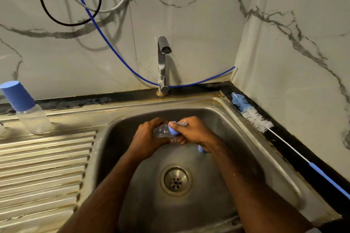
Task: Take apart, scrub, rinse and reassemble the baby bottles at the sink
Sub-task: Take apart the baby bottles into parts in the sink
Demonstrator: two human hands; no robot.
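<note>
Both forearms reached over the sink (223,104) at frame centre.
The bottle (161,131) was gripped by the left hand (149,138); the right hand (191,130) fingers were clamped on its blue collar (173,130), best twisted steadily.

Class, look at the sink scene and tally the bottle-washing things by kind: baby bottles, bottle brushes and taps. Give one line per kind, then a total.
Baby bottles: 2, the capped bottle standing on the drainboard and the held bottle gripped by the left hand and right hand
Bottle brushes: 1, the brush on the counter
Taps: 1, the tap
Total: 4
</note>
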